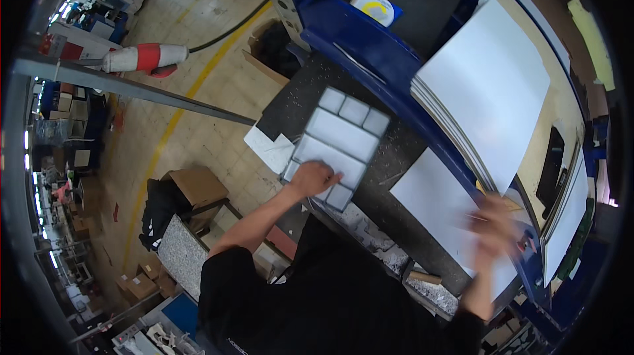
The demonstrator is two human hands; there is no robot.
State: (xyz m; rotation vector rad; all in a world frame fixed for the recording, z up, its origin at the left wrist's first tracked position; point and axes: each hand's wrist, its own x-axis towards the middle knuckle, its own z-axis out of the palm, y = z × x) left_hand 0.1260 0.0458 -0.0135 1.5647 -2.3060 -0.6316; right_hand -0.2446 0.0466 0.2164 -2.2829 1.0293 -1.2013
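And there lay the divided panel (pixel 344 135), flat on the dark worktop (pixel 400 151), grey-edged with white compartments: three small squares along its far end, wider rectangles below them, more small cells at the near end! Take it as the middle of the dial. The left hand (pixel 313 179) was down on it at seven o'clock, fingers curled against the surface; whether they gripped it or merely rested, I couldn't tell. Out at four o'clock, the right hand (pixel 492 223) was a blur, and there was no telling whether it was released, clenched or grasping anything. It appeared over the blue beam (pixel 397 54), near the lower end of a stack of white sheets (pixel 489 84) that filled two o'clock. A loose white sheet (pixel 422 190) spread over the worktop at four, partly behind that beam, while a black object (pixel 550 163) sat way out at three. Just past twelve, a white-and-yellow packet (pixel 376 7)! A smaller white piece (pixel 267 149) lay at nine, close beside the panel; an open cardboard box (pixel 264 64) stood at eleven, and a brown roll (pixel 424 278) lay down at five.
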